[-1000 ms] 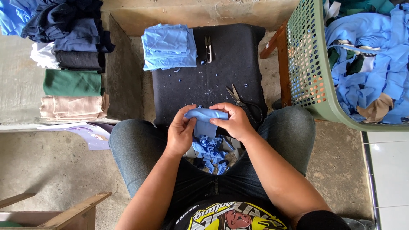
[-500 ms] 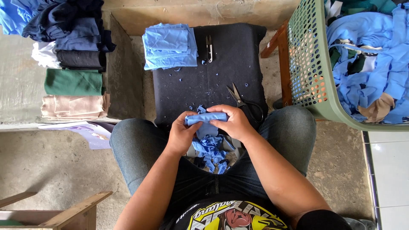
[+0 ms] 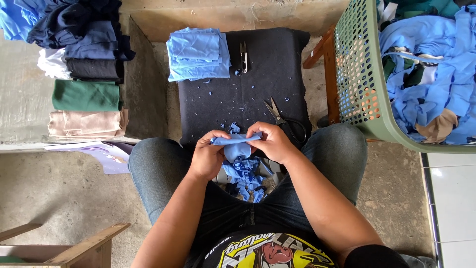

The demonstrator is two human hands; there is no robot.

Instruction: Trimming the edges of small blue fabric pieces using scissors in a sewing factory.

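Blue cloth strip (image 3: 237, 140) pinched by fingers of left hand (image 3: 207, 158) and right hand (image 3: 273, 144), scissors (image 3: 283, 119) beside

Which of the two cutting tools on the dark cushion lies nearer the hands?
The black-handled scissors, just beside the right hand; the small thread snips lie farther off by the folded blue stack.

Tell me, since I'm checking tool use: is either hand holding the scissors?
No, the scissors lie on the dark pad while both hands grip a blue cloth strip.
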